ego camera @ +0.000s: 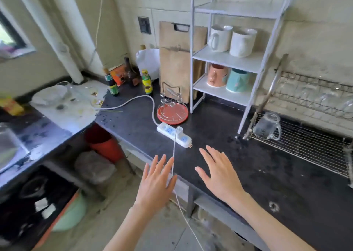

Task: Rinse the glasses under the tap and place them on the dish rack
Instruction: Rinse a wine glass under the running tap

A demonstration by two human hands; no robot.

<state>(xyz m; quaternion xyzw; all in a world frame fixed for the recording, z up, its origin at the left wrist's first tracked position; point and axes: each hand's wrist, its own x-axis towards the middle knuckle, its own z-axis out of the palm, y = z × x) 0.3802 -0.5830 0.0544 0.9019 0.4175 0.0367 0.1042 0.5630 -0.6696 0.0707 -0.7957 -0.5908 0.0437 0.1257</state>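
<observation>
dark counter (pixel 210 117): glass mug (pixel 267 126) on rack (pixel 305 145), right of both hands (flat, empty).

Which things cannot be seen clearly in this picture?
- Tap and sink: none visible in the head view.
- Dish rack: cut off by the right edge.
- Glasses on the upper rack tier: blurred, count unclear.
- Power strip: what its plugged white cable feeds lies beyond the bottom edge.
</observation>
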